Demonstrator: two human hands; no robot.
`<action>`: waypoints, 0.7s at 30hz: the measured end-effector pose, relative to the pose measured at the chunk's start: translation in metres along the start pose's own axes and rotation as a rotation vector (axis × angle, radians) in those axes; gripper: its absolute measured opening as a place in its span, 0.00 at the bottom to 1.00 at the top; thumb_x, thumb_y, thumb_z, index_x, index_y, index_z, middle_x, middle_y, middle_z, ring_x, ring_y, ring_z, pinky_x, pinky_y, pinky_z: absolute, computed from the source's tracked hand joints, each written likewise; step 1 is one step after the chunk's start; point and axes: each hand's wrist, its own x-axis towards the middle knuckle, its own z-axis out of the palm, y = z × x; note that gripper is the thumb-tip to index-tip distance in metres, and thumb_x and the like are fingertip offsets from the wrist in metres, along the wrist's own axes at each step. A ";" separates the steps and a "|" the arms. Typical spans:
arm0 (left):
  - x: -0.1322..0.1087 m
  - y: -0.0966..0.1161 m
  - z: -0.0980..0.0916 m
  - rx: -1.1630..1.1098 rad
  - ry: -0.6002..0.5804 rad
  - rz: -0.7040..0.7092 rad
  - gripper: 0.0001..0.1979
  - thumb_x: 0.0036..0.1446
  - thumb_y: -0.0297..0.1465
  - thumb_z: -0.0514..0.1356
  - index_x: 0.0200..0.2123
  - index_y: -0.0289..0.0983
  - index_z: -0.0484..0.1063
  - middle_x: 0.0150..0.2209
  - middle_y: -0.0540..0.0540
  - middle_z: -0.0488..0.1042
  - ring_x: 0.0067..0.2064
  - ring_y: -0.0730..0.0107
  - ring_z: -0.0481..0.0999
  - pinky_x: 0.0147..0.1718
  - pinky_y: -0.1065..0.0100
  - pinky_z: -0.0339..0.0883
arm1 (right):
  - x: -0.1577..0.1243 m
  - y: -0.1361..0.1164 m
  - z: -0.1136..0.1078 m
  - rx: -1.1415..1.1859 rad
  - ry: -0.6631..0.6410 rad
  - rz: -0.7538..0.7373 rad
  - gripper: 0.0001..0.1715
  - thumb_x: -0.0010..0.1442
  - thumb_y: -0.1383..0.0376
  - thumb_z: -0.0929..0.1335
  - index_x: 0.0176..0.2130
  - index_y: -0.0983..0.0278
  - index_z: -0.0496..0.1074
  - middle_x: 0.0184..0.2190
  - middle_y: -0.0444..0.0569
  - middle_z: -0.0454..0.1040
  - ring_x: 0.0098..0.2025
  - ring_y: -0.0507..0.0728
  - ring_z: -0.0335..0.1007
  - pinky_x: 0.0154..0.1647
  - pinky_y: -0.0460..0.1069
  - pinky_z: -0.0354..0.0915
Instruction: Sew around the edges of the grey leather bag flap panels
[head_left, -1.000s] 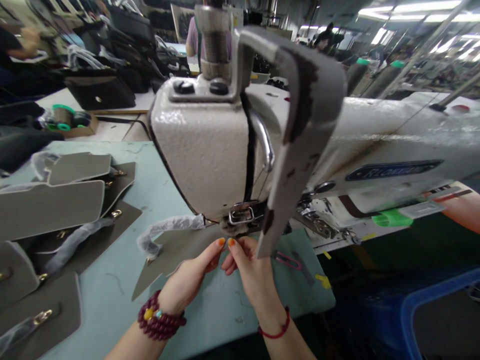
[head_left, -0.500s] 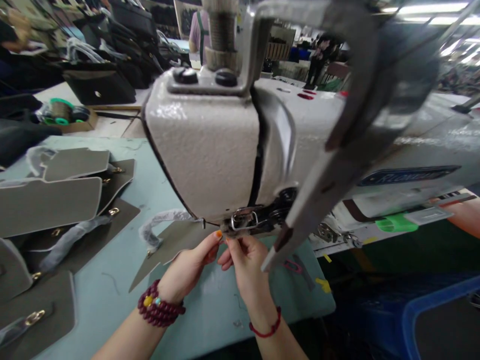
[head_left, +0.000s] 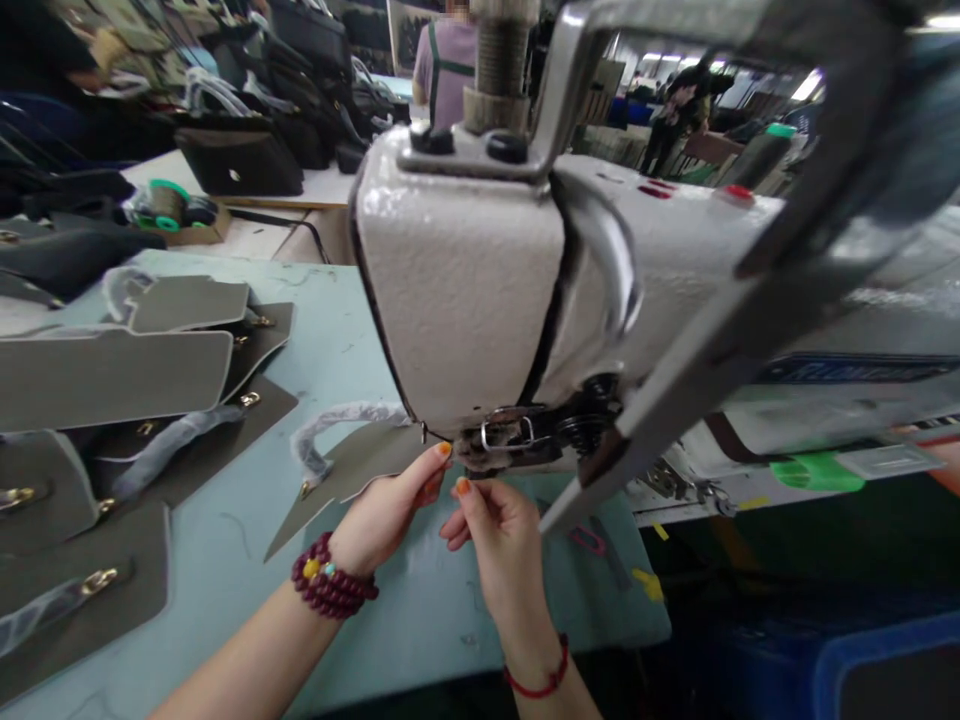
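Note:
A white sewing machine head [head_left: 461, 290] fills the middle of the view. Below its front end, my left hand [head_left: 390, 520] is closed, thumb and forefinger pinched beside the needle area; whatever lies in the pinch is too small to see. My right hand [head_left: 501, 535] is just to the right, thumb against a bent forefinger, and its contents cannot be made out either. A small gap separates the two hands. Behind the left hand lies a grey bag panel [head_left: 352, 462] with a plastic-wrapped handle [head_left: 307, 440], partly hidden by hand and machine.
More grey bag panels [head_left: 112, 375] with wrapped handles and gold clasps overlap on the left of the pale green table [head_left: 390, 640]. A metal bar [head_left: 675, 370] slants down near my right hand. A blue bin [head_left: 825, 660] stands lower right. Other people work behind.
My hands have drawn slightly apart, the left thumb rising towards the machine's needle area. The camera view has shifted, so the machine sits farther right.

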 end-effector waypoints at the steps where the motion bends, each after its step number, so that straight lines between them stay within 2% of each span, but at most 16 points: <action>1: 0.000 -0.001 0.001 -0.007 0.002 -0.011 0.15 0.48 0.41 0.66 0.22 0.34 0.75 0.19 0.52 0.67 0.25 0.71 0.65 0.29 0.69 0.61 | -0.001 0.000 0.000 0.014 -0.007 0.005 0.18 0.62 0.57 0.67 0.25 0.66 0.72 0.16 0.44 0.74 0.16 0.49 0.68 0.20 0.42 0.63; 4: -0.003 -0.007 0.005 -0.060 0.041 -0.020 0.14 0.48 0.41 0.67 0.24 0.34 0.76 0.20 0.52 0.68 0.25 0.73 0.63 0.28 0.71 0.59 | -0.004 0.002 -0.002 0.042 -0.030 0.018 0.17 0.62 0.57 0.67 0.27 0.66 0.72 0.16 0.43 0.74 0.17 0.49 0.67 0.21 0.42 0.63; 8: -0.008 -0.018 0.017 -0.170 0.101 0.008 0.16 0.47 0.43 0.67 0.25 0.35 0.74 0.23 0.53 0.69 0.27 0.74 0.64 0.31 0.72 0.60 | -0.007 0.003 -0.007 0.058 -0.053 0.014 0.18 0.63 0.58 0.67 0.26 0.66 0.72 0.17 0.43 0.73 0.18 0.49 0.67 0.22 0.42 0.64; 12: -0.012 -0.024 0.038 -0.255 0.113 0.021 0.23 0.50 0.52 0.61 0.21 0.37 0.67 0.19 0.56 0.60 0.22 0.75 0.57 0.23 0.72 0.56 | -0.008 0.005 -0.009 0.058 -0.042 -0.050 0.17 0.63 0.59 0.67 0.26 0.65 0.72 0.20 0.44 0.74 0.21 0.50 0.68 0.25 0.43 0.65; 14: -0.018 -0.026 0.046 -0.275 0.132 0.012 0.25 0.52 0.53 0.59 0.20 0.38 0.65 0.19 0.56 0.58 0.22 0.75 0.56 0.22 0.72 0.54 | -0.008 0.007 -0.010 0.047 -0.009 -0.073 0.14 0.63 0.59 0.67 0.30 0.65 0.74 0.23 0.45 0.76 0.24 0.51 0.69 0.27 0.44 0.66; 17: -0.044 -0.025 0.046 -0.243 0.205 0.022 0.21 0.54 0.49 0.60 0.22 0.37 0.67 0.21 0.54 0.62 0.24 0.75 0.61 0.24 0.75 0.58 | -0.011 0.011 -0.012 0.003 0.038 -0.058 0.14 0.63 0.58 0.67 0.39 0.65 0.77 0.32 0.49 0.79 0.32 0.55 0.74 0.35 0.47 0.70; 19: -0.067 -0.015 0.036 -0.139 0.115 0.018 0.19 0.57 0.46 0.60 0.23 0.37 0.67 0.19 0.54 0.63 0.21 0.77 0.59 0.20 0.76 0.55 | -0.014 0.015 -0.010 -0.015 0.032 -0.026 0.17 0.64 0.56 0.66 0.44 0.64 0.78 0.39 0.52 0.80 0.39 0.58 0.75 0.40 0.49 0.70; 21: -0.083 0.006 0.019 0.048 -0.077 0.034 0.19 0.58 0.45 0.59 0.22 0.37 0.68 0.17 0.54 0.64 0.17 0.78 0.58 0.16 0.77 0.53 | -0.015 0.017 -0.004 0.041 -0.021 0.014 0.20 0.66 0.53 0.64 0.46 0.63 0.78 0.42 0.53 0.79 0.42 0.59 0.75 0.40 0.50 0.71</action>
